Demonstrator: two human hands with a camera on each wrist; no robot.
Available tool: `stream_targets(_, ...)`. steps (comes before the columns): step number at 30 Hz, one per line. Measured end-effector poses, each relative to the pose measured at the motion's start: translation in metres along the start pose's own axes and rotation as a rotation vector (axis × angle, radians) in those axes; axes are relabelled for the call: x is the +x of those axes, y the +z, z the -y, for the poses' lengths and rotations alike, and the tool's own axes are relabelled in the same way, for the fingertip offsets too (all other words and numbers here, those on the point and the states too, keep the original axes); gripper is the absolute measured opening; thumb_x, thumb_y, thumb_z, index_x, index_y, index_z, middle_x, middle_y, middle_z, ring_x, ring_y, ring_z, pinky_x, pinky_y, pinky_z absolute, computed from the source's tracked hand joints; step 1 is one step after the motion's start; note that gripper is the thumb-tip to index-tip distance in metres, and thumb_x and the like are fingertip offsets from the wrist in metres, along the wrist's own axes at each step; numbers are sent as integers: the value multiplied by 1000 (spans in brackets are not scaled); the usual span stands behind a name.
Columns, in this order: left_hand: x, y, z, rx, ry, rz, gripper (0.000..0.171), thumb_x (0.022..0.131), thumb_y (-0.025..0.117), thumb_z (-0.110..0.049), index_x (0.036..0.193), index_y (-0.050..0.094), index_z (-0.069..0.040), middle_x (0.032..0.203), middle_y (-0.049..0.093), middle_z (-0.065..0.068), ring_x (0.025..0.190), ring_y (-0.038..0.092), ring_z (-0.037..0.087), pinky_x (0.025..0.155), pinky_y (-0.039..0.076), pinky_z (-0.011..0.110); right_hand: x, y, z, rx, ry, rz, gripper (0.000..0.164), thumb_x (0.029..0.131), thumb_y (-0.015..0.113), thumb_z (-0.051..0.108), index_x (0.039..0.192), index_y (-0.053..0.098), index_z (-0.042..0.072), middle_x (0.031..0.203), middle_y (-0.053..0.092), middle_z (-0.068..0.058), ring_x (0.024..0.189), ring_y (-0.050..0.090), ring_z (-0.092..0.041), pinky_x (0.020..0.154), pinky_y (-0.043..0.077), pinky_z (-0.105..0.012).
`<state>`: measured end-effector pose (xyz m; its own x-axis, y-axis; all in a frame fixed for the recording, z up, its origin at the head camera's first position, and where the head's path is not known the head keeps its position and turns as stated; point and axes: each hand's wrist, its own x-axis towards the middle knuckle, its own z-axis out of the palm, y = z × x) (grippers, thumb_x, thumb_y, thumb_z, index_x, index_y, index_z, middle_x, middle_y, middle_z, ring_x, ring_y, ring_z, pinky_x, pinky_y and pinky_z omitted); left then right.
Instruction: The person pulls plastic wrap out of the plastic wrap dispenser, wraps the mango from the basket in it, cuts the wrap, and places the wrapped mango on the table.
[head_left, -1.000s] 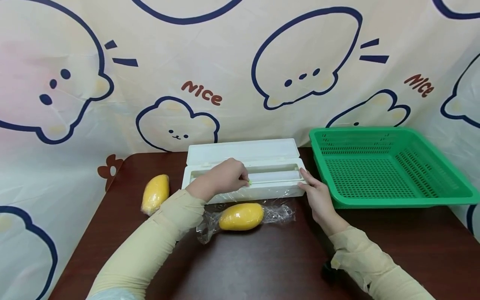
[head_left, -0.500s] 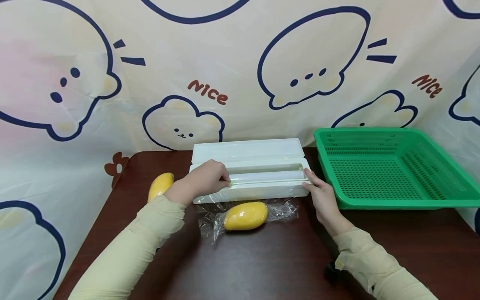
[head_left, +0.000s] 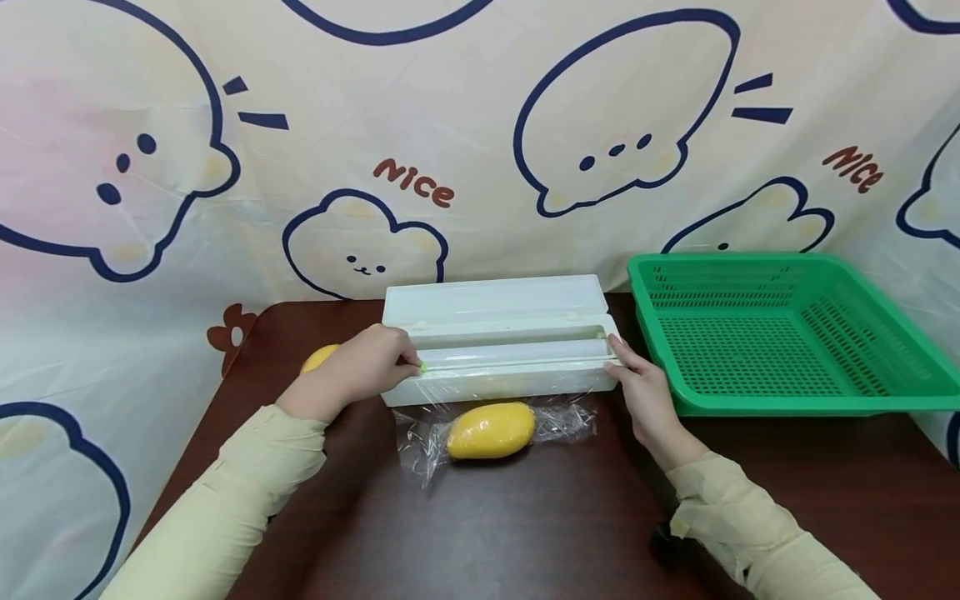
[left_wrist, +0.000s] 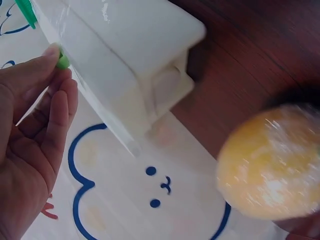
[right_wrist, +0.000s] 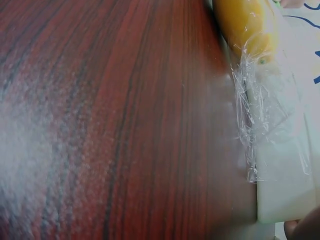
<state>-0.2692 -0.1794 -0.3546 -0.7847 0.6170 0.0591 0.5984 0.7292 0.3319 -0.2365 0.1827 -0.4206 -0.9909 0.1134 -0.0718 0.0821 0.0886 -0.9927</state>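
Observation:
A white cling film dispenser [head_left: 510,385] lies lengthwise across the table, its lid raised at the back and a film roll [head_left: 517,351] inside. Between thumb and fingers my left hand [head_left: 360,372] pinches a small green slider [left_wrist: 62,61] near the dispenser's left end. The right hand [head_left: 640,390] grips the opposite end, thumb on top. Just in front lies a yellow mango [head_left: 491,431] on clear cling film [head_left: 564,419], which spreads to both sides of it and reaches the dispenser. Another mango [left_wrist: 270,160], wrapped in film, is partly hidden behind my left hand in the head view.
A green plastic basket [head_left: 787,405] stands on the right of the dark brown table [head_left: 480,533]. Behind the table hangs a cloth [head_left: 480,167] with cartoon prints. Something small and black [head_left: 666,537] lies by the right sleeve.
My left hand has slid the green slider leftward along the dispenser, from past its middle to near the left end. The right hand keeps its grip on the right end.

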Motion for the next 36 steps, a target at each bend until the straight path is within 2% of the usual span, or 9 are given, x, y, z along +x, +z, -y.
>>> stream_targets(5, -6, -1, 5, 20, 32, -20, 7, 81, 74, -3, 79, 76, -10, 78, 69, 1, 70, 58, 11, 63, 51, 29, 0, -1, 1, -4, 23, 8, 47, 100, 49, 5, 145, 33, 7, 154, 27, -5, 142, 14, -13, 116, 14, -35)
stream_targets(11, -15, -4, 16, 36, 6, 1, 7, 80, 75, -3, 78, 76, -10, 77, 67, -1, 70, 57, 12, 63, 50, 30, -1, 0, 1, 7, 36, 14, 47, 100, 48, 5, 145, 33, 7, 153, 27, -3, 142, 14, -11, 116, 14, -34)
stream_targets(14, -17, -5, 20, 36, 15, -4, 8, 80, 75, -3, 78, 76, -10, 76, 67, -1, 70, 57, 11, 62, 50, 30, -1, 0, -1, 7, 33, 15, 47, 100, 48, 5, 145, 33, 7, 154, 27, -4, 142, 13, -12, 116, 14, -35)
stream_targets(26, -23, -13, 19, 50, 2, 12, 8, 81, 74, -2, 77, 75, -9, 73, 66, -2, 68, 54, 12, 61, 49, 30, 1, 2, 2, 31, 28, 27, 48, 100, 48, 5, 145, 32, 6, 154, 26, -4, 142, 13, -13, 116, 13, -34)
stream_targets(32, -26, -14, 19, 81, 17, 26, 10, 81, 73, 0, 78, 73, -9, 77, 65, 0, 70, 55, 14, 63, 50, 32, 1, 1, 3, 43, 35, 21, 48, 100, 48, 4, 145, 32, 5, 154, 26, -4, 142, 13, -12, 116, 13, -33)
stream_targets(36, -29, -14, 19, 104, 29, 10, 9, 80, 73, 0, 79, 73, -9, 78, 62, 1, 71, 54, 14, 63, 50, 32, 1, -1, 2, 49, 31, -2, 47, 99, 49, 2, 144, 34, 4, 153, 28, -5, 142, 16, -12, 116, 15, -32)
